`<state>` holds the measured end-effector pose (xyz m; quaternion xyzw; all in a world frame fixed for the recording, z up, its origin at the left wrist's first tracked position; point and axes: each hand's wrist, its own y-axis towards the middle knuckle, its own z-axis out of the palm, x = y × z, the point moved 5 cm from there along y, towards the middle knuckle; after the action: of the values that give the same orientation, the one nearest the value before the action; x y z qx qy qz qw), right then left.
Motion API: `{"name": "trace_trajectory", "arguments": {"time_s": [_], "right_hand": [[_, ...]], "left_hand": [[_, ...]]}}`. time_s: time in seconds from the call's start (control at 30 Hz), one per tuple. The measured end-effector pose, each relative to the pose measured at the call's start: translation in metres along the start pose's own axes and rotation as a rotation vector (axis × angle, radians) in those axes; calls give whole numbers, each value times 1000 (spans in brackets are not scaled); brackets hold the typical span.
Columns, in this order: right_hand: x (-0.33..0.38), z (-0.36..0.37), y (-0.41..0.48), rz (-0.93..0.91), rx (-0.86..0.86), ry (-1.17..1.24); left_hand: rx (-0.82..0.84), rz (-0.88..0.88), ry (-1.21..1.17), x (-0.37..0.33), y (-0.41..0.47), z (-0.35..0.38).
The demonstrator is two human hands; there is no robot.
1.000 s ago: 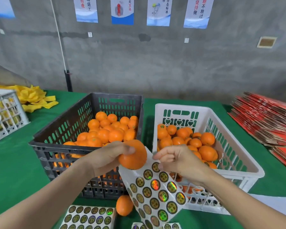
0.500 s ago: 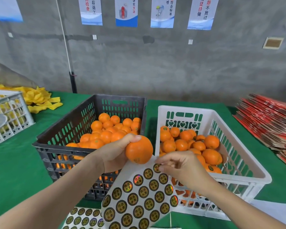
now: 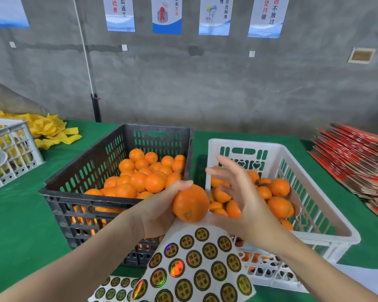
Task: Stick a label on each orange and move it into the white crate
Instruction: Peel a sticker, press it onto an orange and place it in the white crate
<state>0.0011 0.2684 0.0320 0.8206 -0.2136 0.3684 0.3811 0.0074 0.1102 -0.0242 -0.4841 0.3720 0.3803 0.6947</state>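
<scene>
The left hand (image 3: 159, 212) holds one orange (image 3: 190, 203) in front of the white crate (image 3: 327, 216), just by its near left corner. The thumb lies over the top of the fruit and the other fingers are tucked behind it, so they cannot be seen. A small round label (image 3: 188, 214) sits low on the orange, but its print is too blurry to read.

The right hand (image 3: 247, 205) is in front of the white crate too, right next to the orange. Its fingers are spread wide and hold nothing. They look smeared, and they hide some of the oranges inside the crate.

A sheet of round stickers (image 3: 196, 267) hangs under the orange. Its top edge goes behind the left hand, so how it is held cannot be told. Its bottom is cut off by the picture edge.

To the left of the white crate stands a dark crate (image 3: 79, 199) full of oranges.
</scene>
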Motion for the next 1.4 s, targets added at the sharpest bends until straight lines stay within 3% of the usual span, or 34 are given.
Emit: {"name": "trace_trajectory", "arguments": {"time_s": [0.07, 0.2, 0.4, 0.5, 0.63, 0.73, 1.1, 1.4], "right_hand": [[-5, 11, 3, 47, 121, -91], [-10, 16, 3, 107, 67, -73], [-12, 12, 3, 56, 85, -178], [-8, 2, 2, 132, 141, -12], [-4, -28, 5, 278, -221, 396], [-11, -14, 1, 473, -157, 502], [-10, -4, 2, 466, -163, 230], [-1, -4, 4, 242, -235, -148]], "left_hand": [[47, 21, 20, 2, -2, 8], [109, 197, 114, 0, -5, 14], [206, 250, 151, 9, -8, 16], [152, 269, 143, 17, -4, 15], [144, 264, 39, 19, 0, 14], [117, 246, 7, 17, 6, 16], [126, 246, 13, 11, 11, 23], [148, 257, 30, 8, 11, 25]]}}
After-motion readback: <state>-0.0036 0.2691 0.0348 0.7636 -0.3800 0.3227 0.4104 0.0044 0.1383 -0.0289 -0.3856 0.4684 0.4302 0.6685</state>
